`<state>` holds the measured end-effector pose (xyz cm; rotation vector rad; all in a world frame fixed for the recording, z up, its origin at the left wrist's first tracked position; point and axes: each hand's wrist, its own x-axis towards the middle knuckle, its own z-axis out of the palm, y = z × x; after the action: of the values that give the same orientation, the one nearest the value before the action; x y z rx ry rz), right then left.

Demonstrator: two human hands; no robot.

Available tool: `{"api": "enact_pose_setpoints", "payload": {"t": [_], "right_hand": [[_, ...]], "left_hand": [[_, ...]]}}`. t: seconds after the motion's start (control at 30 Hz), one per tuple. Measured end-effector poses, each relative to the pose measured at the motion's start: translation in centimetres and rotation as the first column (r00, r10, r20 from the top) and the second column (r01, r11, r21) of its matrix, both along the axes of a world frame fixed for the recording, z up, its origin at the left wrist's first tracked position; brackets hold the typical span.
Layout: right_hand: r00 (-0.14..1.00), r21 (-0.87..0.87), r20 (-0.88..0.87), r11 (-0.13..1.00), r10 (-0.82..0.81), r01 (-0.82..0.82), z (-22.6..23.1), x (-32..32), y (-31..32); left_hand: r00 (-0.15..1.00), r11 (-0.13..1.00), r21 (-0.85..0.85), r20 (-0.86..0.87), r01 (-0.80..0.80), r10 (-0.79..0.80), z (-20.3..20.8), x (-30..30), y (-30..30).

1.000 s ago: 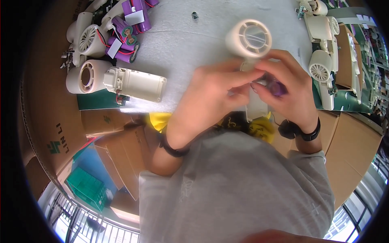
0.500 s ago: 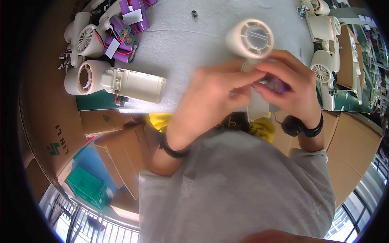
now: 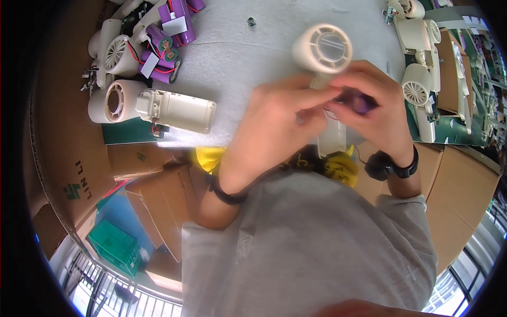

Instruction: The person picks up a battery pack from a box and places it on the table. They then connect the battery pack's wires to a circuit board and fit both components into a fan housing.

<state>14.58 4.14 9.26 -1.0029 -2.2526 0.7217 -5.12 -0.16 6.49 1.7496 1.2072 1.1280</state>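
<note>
In front of me lies a cream handheld fan housing, its round head (image 3: 323, 50) pointing away and its open handle (image 3: 331, 140) toward me, partly covered by my hands. My right hand (image 3: 381, 98) is curled round a purple battery pack (image 3: 363, 103), above the handle's right side. My left hand (image 3: 285, 113) reaches across from the left with thumb and forefinger pinched near the right fingertips. What it pinches is too small and blurred to make out. A thin reddish wire shows faintly between the two hands.
At left lie a second fan housing (image 3: 177, 110), several purple battery packs (image 3: 158, 68) with red wires, and more fan parts (image 3: 122, 55). Fan bodies (image 3: 417, 87) line the right side beside a cardboard box (image 3: 450, 74). A small dark part (image 3: 251, 22) rests on the grey tabletop (image 3: 237, 58).
My right hand and the battery pack have shifted slightly left, along with the fan housing. The left hand keeps its pinch in nearly the same place.
</note>
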Motion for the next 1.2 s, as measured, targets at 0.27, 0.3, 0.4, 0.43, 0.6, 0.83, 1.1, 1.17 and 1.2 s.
{"api": "enact_pose_setpoints", "payload": {"t": [0.27, 0.3, 0.4, 0.43, 0.6, 0.83, 1.1, 1.17, 1.2], "right_hand": [[0.977, -0.761, -0.205, 0.637, -0.052, -0.125, 2.3, 2.5, 0.3], [0.968, -0.787, -0.234, 0.603, -0.095, -0.131, 2.1, 2.8, 0.1], [0.943, -0.833, -0.282, 0.533, -0.176, -0.149, 2.1, 3.5, -0.1], [0.970, -0.847, -0.121, 0.531, -0.209, 0.009, 2.5, 3.6, 0.1], [0.931, -0.448, 0.280, 0.826, -0.233, 0.341, 3.0, 3.3, -0.6], [0.962, 0.111, 0.273, 0.994, -0.027, -0.003, 2.5, 3.5, -1.5], [0.916, 0.129, 0.393, 0.982, 0.074, -0.135, 2.6, 2.5, -1.5], [0.883, 0.130, 0.461, 0.977, 0.092, -0.170, 2.5, 2.4, -1.5], [0.886, 0.138, 0.456, 0.977, 0.085, -0.165, 2.5, 2.3, -1.6]], "left_hand": [[0.991, 0.990, -0.131, 0.117, -0.053, 0.069, -0.1, -0.2, 0.4], [0.987, 0.987, -0.151, 0.142, -0.052, 0.074, -0.1, -0.1, 0.4], [0.983, 0.985, -0.159, 0.161, -0.062, 0.088, -0.2, 0.2, 0.4], [0.981, 0.984, -0.165, 0.170, -0.066, 0.094, -0.2, 0.3, 0.3], [0.979, 0.980, -0.171, 0.156, -0.105, 0.132, 0.0, 0.6, 0.3], [0.982, 0.977, -0.158, 0.099, -0.141, 0.158, 0.1, 0.7, 0.2], [0.984, 0.973, -0.194, 0.099, -0.127, 0.148, 0.0, 0.4, -0.3], [0.984, 0.976, -0.173, 0.102, -0.130, 0.149, -0.1, 0.6, -0.3], [0.982, 0.977, -0.169, 0.110, -0.131, 0.151, -0.2, 0.6, -0.4]]}}
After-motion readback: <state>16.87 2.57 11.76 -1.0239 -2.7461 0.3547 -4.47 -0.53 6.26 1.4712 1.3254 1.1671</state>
